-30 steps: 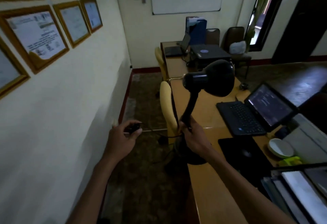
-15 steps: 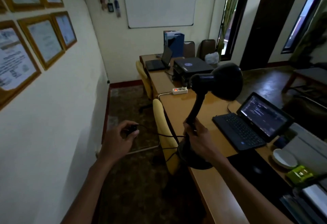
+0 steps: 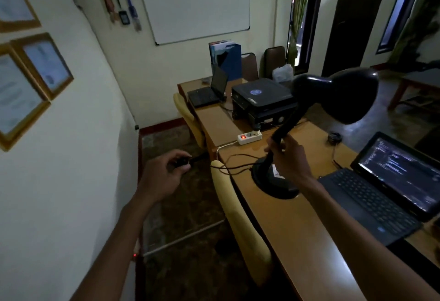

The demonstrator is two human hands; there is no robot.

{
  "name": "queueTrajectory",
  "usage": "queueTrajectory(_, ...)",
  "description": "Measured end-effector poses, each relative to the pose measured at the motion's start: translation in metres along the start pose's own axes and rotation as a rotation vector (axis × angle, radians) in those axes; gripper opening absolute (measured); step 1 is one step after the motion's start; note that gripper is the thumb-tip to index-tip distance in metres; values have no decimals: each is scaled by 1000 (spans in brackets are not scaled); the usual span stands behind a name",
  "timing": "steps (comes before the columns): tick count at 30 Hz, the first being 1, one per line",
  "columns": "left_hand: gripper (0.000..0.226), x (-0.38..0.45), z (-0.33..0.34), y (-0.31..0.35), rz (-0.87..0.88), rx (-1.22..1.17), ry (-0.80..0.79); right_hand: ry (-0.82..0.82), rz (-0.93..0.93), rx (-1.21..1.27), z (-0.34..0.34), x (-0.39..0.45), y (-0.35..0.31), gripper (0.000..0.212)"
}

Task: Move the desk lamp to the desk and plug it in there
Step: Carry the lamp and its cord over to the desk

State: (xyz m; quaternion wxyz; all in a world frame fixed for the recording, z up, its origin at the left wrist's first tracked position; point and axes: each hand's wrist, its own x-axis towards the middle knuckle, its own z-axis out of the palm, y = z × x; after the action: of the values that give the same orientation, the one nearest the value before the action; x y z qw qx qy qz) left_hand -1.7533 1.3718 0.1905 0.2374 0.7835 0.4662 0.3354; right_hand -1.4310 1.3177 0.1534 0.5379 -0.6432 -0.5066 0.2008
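Observation:
A black desk lamp [image 3: 342, 96] stands tilted with its round base [image 3: 269, 181] over the wooden desk [image 3: 281, 219] near its left edge; whether the base rests fully on the wood I cannot tell. My right hand [image 3: 288, 158] grips the lamp's neck. My left hand [image 3: 164, 172] holds the lamp's black plug [image 3: 182, 161] out over the floor, left of the desk. The thin black cord [image 3: 234, 165] loops from the plug to the base. A white power strip [image 3: 250, 137] with a lit red switch lies on the desk beyond the lamp.
An open laptop [image 3: 385, 186] sits to the right of the lamp. A black printer [image 3: 264, 100] and a second laptop [image 3: 209, 91] stand farther back. Yellow chairs [image 3: 238, 219] line the desk's left side. A wall with framed certificates [image 3: 45, 65] runs close on the left.
The lamp has moved forward and to the right along the desk, with its base now lower, near the surface. My left hand has followed with the plug. The power strip has come closer.

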Motion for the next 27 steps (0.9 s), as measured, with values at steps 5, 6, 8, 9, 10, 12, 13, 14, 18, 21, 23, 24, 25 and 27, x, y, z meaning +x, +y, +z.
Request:
queueTrajectory(5,31,81,10,-34,23,43,-103,135,91,-66,12,73,7,11)
queueTrajectory(6,30,97,14,-43,20,46,-132,158,90,-96,16,87,12,12)
queueTrajectory(8,31,127,21,-59,32,54,-196,220,61,-176,25,113,22,15)
queueTrajectory(9,32,143,26,-67,44,62,-231,261,45,-223,32,126,27,21)
queueTrajectory(10,32,159,30,-74,57,64,-263,300,36,-266,39,140,32,26)
queueTrajectory(12,29,196,39,-90,83,41,-315,375,48,-330,55,168,40,30)
queueTrajectory(13,26,216,44,-97,98,21,-339,410,67,-345,65,183,44,28)
queueTrajectory(14,25,236,49,-104,114,0,-369,440,94,-347,76,197,48,26)
queueTrajectory(18,31,313,65,-120,214,-94,-559,541,213,-329,120,250,53,25)
queueTrajectory(21,39,362,78,-127,317,-93,-677,637,294,-321,140,288,49,32)
queueTrajectory(23,39,389,91,-131,350,-117,-715,714,299,-288,146,308,48,33)
queueTrajectory(24,38,398,98,-133,362,-135,-750,756,302,-272,148,317,47,32)
queueTrajectory(25,36,404,107,-133,378,-149,-796,795,312,-257,149,324,46,33)
queueTrajectory(27,32,409,127,-133,420,-156,-888,846,323,-222,147,338,44,33)
